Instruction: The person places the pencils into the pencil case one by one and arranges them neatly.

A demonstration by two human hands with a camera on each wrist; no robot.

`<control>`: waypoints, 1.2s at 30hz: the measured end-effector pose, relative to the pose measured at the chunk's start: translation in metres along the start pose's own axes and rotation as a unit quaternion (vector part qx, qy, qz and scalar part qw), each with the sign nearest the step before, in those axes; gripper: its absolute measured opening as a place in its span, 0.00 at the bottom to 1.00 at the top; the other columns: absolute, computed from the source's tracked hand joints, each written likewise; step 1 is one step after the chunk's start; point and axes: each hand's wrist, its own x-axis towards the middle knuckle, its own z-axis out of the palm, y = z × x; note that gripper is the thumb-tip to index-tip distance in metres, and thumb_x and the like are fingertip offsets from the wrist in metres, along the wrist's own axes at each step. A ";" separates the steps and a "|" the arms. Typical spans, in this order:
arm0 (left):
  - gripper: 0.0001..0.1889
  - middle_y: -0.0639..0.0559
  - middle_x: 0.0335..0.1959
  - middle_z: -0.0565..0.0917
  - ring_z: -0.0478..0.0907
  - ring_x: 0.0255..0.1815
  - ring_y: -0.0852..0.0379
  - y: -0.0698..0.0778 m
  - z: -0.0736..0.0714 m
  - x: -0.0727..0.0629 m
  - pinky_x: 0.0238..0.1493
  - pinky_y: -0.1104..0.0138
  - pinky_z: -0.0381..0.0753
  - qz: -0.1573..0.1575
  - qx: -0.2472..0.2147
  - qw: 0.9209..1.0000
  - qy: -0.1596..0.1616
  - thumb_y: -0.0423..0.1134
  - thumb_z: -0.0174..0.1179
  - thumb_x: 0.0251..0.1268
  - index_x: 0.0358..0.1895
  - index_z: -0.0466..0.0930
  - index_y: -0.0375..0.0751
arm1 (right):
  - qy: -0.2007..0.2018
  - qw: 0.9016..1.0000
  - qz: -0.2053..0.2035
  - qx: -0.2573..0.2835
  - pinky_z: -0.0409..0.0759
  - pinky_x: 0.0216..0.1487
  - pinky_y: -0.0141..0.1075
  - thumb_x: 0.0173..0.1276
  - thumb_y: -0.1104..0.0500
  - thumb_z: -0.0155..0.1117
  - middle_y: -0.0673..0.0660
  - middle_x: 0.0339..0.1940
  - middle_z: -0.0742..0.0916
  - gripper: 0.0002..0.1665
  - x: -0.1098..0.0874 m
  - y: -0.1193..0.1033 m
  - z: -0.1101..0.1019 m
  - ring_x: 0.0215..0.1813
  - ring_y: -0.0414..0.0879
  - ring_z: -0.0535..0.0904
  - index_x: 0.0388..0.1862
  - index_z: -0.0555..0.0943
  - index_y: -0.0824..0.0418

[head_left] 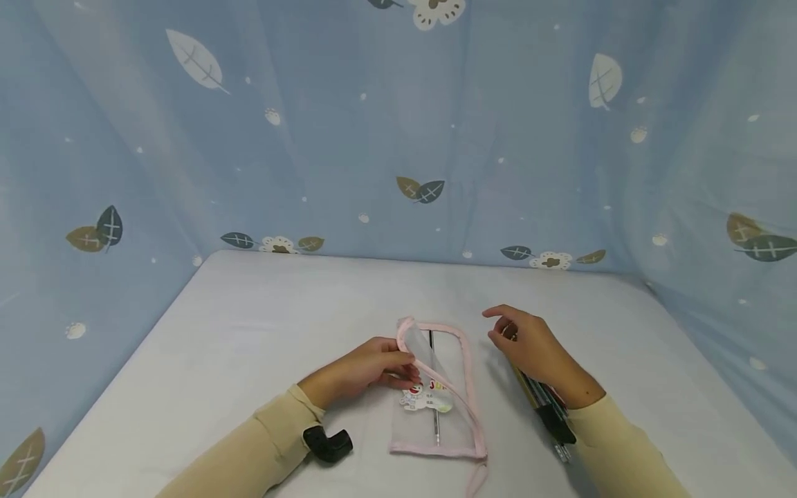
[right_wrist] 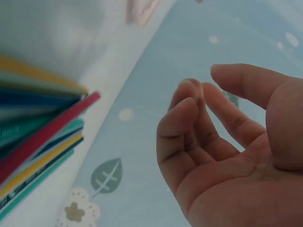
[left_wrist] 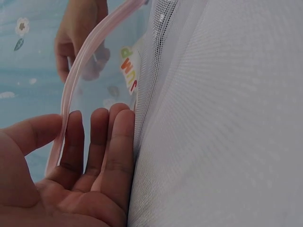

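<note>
A see-through mesh pouch (head_left: pixel 468 366) with pink trim and a cartoon label lies on the white surface. One slim pencil (head_left: pixel 437 429) shows inside it. My left hand (head_left: pixel 375 363) pinches the pouch's pink upper-left edge between thumb and index finger, lifting the flap; the left wrist view shows that pink trim (left_wrist: pixel 78 71) at the fingertips. To the right of the pouch, my right hand (head_left: pixel 529 346) hovers with loosely bent fingers and holds nothing. Partly hidden below its wrist is a bundle of coloured pencils (right_wrist: pixel 40 135), seen blurred in the right wrist view.
A pink strap (head_left: pixel 477 478) trails from the pouch's lower right corner. White cloth (head_left: pixel 280 304) covers the work surface, and a blue leaf-patterned curtain (head_left: pixel 349 138) hangs around its back and sides. Black wrist-worn devices sit at both sleeves.
</note>
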 end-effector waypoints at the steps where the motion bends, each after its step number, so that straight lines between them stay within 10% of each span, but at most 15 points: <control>1: 0.11 0.47 0.37 0.85 0.85 0.44 0.54 0.000 -0.001 -0.001 0.54 0.60 0.88 0.000 0.000 1.000 0.001 0.36 0.54 0.75 0.47 0.77 0.28 | -0.002 1.000 0.003 -0.003 0.77 0.27 0.29 0.70 0.66 0.64 0.53 0.34 0.84 0.19 0.001 0.001 -0.001 0.33 0.41 0.78 0.59 0.79 0.61; 36: 0.12 0.48 0.36 0.85 0.86 0.44 0.55 0.005 0.001 -0.003 0.54 0.61 0.88 0.001 0.003 1.000 0.000 0.35 0.52 0.75 0.48 0.77 0.27 | -0.130 0.988 0.068 -0.041 0.76 0.23 0.35 0.65 0.68 0.65 0.54 0.27 0.83 0.29 -0.001 0.045 -0.009 0.22 0.43 0.73 0.65 0.70 0.68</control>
